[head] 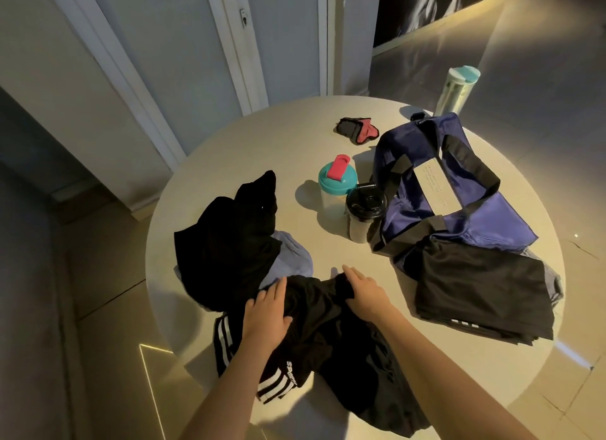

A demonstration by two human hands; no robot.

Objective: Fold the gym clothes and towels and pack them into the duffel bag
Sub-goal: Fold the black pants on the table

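A black garment with white stripes (324, 338) lies crumpled at the near edge of the round white table (295, 144). My left hand (267, 311) rests flat on its left part, fingers spread. My right hand (365, 293) presses its upper edge, fingers together. To the left sits a heap of black clothes (226, 239) over a light blue cloth (292, 259). A folded black garment (482, 292) lies at the right, on top of a grey one, against the blue duffel bag (439, 190), which stands open with black straps.
A teal-lidded shaker (337, 185) and a black-lidded cup (364, 213) stand mid-table beside the bag. Black and red gloves (357, 130) lie farther back. A tall bottle with a teal cap (457, 90) stands at the far right edge. Floor surrounds the table.
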